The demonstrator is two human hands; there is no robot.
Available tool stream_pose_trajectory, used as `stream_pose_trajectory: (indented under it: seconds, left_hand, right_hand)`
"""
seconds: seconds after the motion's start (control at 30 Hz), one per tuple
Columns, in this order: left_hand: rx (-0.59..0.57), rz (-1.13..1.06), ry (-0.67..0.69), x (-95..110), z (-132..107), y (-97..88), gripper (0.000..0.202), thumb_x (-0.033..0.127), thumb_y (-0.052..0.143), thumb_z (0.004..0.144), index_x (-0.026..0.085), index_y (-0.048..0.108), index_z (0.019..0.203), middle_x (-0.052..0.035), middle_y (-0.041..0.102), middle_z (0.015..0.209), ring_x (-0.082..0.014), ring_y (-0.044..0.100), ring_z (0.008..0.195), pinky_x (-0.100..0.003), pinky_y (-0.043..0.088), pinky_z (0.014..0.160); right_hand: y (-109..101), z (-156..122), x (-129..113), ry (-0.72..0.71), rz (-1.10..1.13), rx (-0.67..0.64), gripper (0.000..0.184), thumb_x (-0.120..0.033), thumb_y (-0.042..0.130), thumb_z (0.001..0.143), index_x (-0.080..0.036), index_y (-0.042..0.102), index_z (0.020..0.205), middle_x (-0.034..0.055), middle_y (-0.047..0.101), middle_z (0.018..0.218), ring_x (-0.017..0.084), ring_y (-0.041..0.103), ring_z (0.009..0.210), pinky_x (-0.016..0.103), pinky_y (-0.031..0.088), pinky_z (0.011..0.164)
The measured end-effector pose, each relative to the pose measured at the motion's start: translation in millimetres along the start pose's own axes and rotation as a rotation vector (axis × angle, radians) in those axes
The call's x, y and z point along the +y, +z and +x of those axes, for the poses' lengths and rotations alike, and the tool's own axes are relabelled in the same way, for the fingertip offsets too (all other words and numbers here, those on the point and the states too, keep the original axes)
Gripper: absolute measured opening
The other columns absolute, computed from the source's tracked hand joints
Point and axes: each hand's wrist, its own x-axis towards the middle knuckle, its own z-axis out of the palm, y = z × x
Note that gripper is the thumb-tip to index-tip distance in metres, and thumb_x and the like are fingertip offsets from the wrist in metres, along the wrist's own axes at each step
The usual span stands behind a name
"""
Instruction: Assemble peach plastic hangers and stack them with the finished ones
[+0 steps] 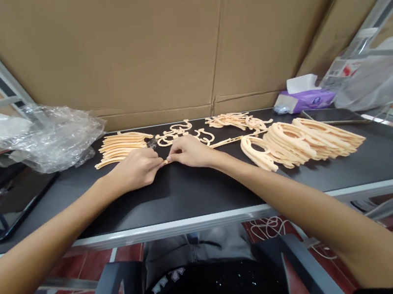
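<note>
My left hand is closed, its fingertips pinching one end of a thin cream-coloured plastic piece low over the black table. Close beside it, my right hand pinches the same piece between thumb and fingers. Most of that piece is hidden by the hands. A long slotted cream strip shows to the right of my right hand; whether it joins the held piece I cannot tell. Behind my left hand lies a row of slim curved cream bars, with small dark parts at its right end. Curved hook-like pieces lie behind my right hand.
Right of my hands, cream pieces with round openings lie in overlapping rows. More cream parts are heaped behind. A purple tissue pack and dark tablet-like slab sit at back right. Clear plastic wrap bulges at left. Cardboard walls the back.
</note>
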Motion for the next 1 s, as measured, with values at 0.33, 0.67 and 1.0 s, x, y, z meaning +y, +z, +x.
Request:
stream_pose_trajectory:
  seconds: [0.33,0.67,1.0]
  left_hand:
    - [-0.135,-0.099,-0.126,-2,9,-3.8,0.033,0.017,0.049,0.090,0.017,0.065,0.062,-0.0049,0.064,0.062,-0.0149,0.054,0.059,-0.028,0.035,0.061]
    - [-0.344,-0.244,-0.230,-9,26,-16.0,0.025,0.013,0.050,0.074,0.017,0.065,0.055,-0.0010,0.061,0.051,-0.0113,0.042,0.044,-0.026,0.031,0.052]
    - [-0.400,0.162,-0.169,14,20,-15.4,0.026,0.006,0.047,0.077,0.012,0.072,0.072,-0.0135,0.071,0.075,-0.0225,0.065,0.071,-0.031,0.046,0.067]
  right_hand:
    - [0,0,-1,-0.017,-0.023,0.002,0.015,-0.010,0.068,0.084,-0.015,0.081,0.078,0.0034,0.073,0.077,0.012,0.058,0.073,0.024,0.038,0.070]
    - [2,1,1,-0.030,-0.006,-0.005,0.015,-0.011,0.068,0.084,-0.014,0.081,0.078,0.0031,0.072,0.076,0.011,0.056,0.070,0.024,0.037,0.068]
    - [2,3,-2,-0.020,-0.013,-0.026,0.016,-0.011,0.066,0.086,-0.013,0.080,0.078,0.0042,0.072,0.076,0.012,0.058,0.072,0.024,0.039,0.070]
